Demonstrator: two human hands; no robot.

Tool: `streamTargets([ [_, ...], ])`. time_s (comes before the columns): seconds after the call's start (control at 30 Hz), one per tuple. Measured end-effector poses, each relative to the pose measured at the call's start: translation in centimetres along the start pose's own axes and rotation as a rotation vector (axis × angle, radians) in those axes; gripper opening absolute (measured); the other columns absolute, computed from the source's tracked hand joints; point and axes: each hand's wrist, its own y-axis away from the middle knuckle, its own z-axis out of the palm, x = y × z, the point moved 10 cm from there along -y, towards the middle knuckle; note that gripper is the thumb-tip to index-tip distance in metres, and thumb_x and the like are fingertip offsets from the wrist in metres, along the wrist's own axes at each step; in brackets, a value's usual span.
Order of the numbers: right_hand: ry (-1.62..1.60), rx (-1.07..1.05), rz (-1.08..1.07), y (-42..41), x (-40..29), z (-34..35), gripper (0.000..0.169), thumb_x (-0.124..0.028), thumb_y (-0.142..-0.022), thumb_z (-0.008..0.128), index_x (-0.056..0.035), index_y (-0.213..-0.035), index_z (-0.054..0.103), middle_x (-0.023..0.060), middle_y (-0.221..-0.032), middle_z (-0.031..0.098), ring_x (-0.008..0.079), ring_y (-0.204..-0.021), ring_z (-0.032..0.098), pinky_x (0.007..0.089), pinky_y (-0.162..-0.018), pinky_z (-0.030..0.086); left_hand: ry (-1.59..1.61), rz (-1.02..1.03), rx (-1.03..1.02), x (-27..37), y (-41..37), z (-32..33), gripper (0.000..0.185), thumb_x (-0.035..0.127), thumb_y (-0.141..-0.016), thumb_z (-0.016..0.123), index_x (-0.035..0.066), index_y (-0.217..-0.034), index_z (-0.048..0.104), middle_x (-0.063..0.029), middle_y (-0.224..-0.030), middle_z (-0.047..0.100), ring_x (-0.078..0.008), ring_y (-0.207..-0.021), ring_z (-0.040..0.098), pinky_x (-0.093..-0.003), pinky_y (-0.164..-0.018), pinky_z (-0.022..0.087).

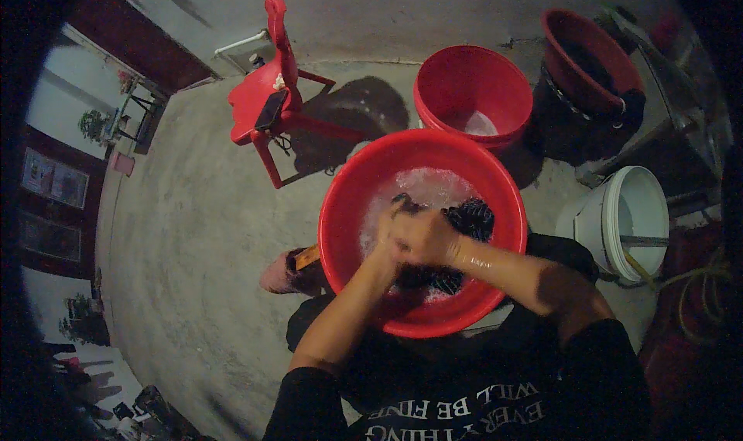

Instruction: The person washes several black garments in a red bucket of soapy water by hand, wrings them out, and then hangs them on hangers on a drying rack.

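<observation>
A large red plastic basin stands before me, with sudsy water in it. Both my hands are pressed together over its middle, blurred by motion. My left hand and my right hand are closed on a dark wet cloth, which has a fine light pattern. Part of the cloth spreads to the right of my hands and part hangs below them, into the basin. Where one hand ends and the other begins is hard to see. The fingers' exact grip is hidden.
Beyond the basin stands a red bucket; a dark red tub is at the far right. A white bucket stands right, near a yellowish hose. A red plastic chair holding a dark phone-like object is at upper left.
</observation>
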Motion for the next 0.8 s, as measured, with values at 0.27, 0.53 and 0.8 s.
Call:
streamTargets([
  [0.27,0.512,-0.078,0.56,0.9,12.9,-5.0,0.02,-0.017,-0.072,0.057,-0.0035,-0.084,0.049,0.0137,-0.072,0.055,0.0319,-0.066,0.058,0.0439,-0.055,0.044,-1.149,0.972,0.164,12.3,5.1,2.9,0.048,0.024,-0.079,0.055,0.005,-0.12,0.039,-0.0159,-0.105,0.05,-0.0318,-0.098,0.049,-0.0388,-0.084,0.042],
  [0.53,0.53,-0.914,0.585,6.7,11.3,1.1,0.031,-0.026,-0.078,0.049,-0.0034,-0.097,0.061,0.013,-0.09,0.062,0.0282,-0.084,0.06,0.0413,-0.072,0.047,-2.222,0.447,0.107,4.8,1.7,0.4,0.039,0.017,-0.074,0.053,0.005,-0.111,0.048,-0.0207,-0.111,0.048,-0.0372,-0.101,0.049,-0.0419,-0.085,0.042],
  [0.8,-0.2,-1.226,0.743,8.3,8.9,4.5,0.043,-0.041,-0.075,0.056,-0.0009,-0.089,0.062,0.0184,-0.092,0.061,0.0296,-0.087,0.059,0.04,-0.075,0.046,-1.74,0.355,-0.619,-0.1,-1.0,1.3,0.051,0.018,-0.076,0.054,0.011,-0.124,0.04,-0.0187,-0.119,0.045,-0.0338,-0.107,0.046,-0.0389,-0.09,0.038],
])
